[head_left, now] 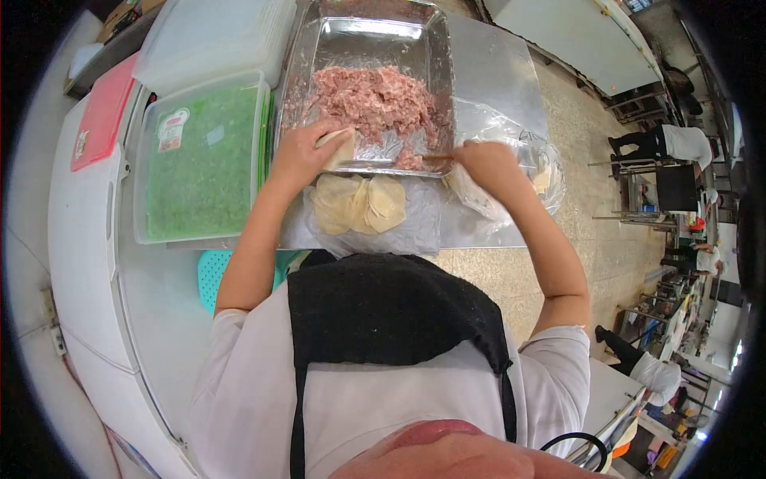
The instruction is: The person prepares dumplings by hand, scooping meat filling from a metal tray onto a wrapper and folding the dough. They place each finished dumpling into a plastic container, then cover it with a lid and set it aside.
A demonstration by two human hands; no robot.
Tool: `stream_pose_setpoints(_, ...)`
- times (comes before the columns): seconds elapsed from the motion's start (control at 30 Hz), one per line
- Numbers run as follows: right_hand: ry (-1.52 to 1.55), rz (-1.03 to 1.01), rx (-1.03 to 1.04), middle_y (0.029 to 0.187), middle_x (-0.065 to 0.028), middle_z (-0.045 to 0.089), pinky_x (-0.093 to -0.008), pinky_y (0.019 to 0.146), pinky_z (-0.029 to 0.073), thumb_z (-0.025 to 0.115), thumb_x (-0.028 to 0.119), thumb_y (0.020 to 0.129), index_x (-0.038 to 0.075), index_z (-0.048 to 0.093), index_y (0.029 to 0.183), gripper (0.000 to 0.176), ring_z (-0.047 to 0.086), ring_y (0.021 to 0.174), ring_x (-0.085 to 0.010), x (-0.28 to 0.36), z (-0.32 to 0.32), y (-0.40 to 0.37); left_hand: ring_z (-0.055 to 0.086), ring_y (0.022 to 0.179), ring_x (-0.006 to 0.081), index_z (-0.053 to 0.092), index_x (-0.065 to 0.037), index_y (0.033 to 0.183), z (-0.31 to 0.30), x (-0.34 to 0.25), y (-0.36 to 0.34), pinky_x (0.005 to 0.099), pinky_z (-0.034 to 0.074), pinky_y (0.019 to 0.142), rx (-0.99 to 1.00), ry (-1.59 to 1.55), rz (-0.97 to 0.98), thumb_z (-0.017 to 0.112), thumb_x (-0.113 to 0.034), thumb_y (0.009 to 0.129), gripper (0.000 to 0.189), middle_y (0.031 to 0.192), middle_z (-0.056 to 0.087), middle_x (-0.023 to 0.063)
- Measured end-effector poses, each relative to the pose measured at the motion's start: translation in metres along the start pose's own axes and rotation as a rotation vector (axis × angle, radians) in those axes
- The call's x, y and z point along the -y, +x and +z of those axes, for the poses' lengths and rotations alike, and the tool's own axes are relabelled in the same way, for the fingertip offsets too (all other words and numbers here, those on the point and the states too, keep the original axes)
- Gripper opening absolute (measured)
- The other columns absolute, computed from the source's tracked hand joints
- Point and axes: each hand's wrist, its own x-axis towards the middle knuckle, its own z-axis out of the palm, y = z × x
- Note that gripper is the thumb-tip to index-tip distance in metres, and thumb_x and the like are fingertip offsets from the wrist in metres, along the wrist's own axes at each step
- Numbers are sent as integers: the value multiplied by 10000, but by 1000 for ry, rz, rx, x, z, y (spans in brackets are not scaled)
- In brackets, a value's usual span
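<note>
My left hand [305, 153] is closed on a pale dough wrapper [340, 148] at the near left corner of a metal tray [375, 30]. Minced meat [371, 100] lies heaped inside the tray, with a small clump at its near edge. In my right hand [488, 165] is a thin brown stick [439, 156], its far end by that clump; the shape of its tip cannot be made out. Just below the tray, overlapping round dough wrappers [359, 204] rest on a clear plastic sheet [419, 227].
A lidded box with green contents [199, 164] stands left of the tray, with clear plastic containers [219, 48] behind it. To the right is a plastic bag [550, 172] with pale pieces. A turquoise basket [211, 279] sits below the table edge. People [686, 146] are farther right.
</note>
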Motion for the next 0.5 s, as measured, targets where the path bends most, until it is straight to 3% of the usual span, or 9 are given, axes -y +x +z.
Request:
stream_pose_setpoints(0.07,-31,-12,-114,799,-78,644,-385,608,531,512,144,854,117,636,866,127,668,770,-265,-11,-7,3,643,833,349,654,-46,1040,1,14,-2,380,500,749,2,63,35,573,-251,905,259,894,668,163)
stream_pose_setpoints(0.13,-22,-43,-68,791,-79,646,-389,606,529,516,160,852,114,632,865,125,669,766,-260,-4,19,8,626,847,375,660,-61,1032,3,23,-8,386,491,750,1,131,73,558,-274,907,267,904,651,191)
stream_pose_setpoints(0.23,23,-92,-12,769,-96,652,-408,604,522,522,210,861,102,627,873,151,667,742,-268,25,12,5,634,870,361,654,-39,1052,7,29,-18,378,486,759,-96,19,107,555,-285,911,301,965,663,184)
stream_pose_setpoints(0.33,262,-39,10,817,-153,680,-451,622,527,495,213,886,96,680,954,229,661,738,-335,39,19,11,649,907,304,647,-20,1061,14,38,-23,368,482,772,-268,-150,135,530,-289,936,320,981,678,160)
stream_pose_setpoints(0.4,399,-38,-14,793,-158,661,-442,632,507,515,262,903,82,679,930,245,653,720,-321,42,32,20,642,981,258,641,16,1065,16,41,-25,345,483,804,-286,-362,-200,517,-254,956,316,1019,680,139)
stream_pose_setpoints(0.43,540,-27,-31,769,-163,643,-434,643,488,534,312,921,68,678,906,283,645,701,-307,43,34,24,642,981,258,641,16,1065,20,46,-25,345,483,804,-300,-357,-206,517,-254,956,316,1019,680,139)
stream_pose_setpoints(0.47,541,-44,-33,769,-163,643,-434,643,488,534,312,921,68,678,906,283,645,701,-307,40,35,27,632,1013,262,614,31,1100,26,53,-23,348,482,846,-348,-685,-341,517,-227,958,310,1053,664,150)
stream_pose_setpoints(0.5,801,-36,-21,727,-121,624,-387,619,463,541,331,931,64,688,937,305,606,662,-241,36,34,30,622,1044,266,587,47,1136,27,53,-22,350,482,888,-392,-1017,-471,518,-200,961,310,1087,649,162)
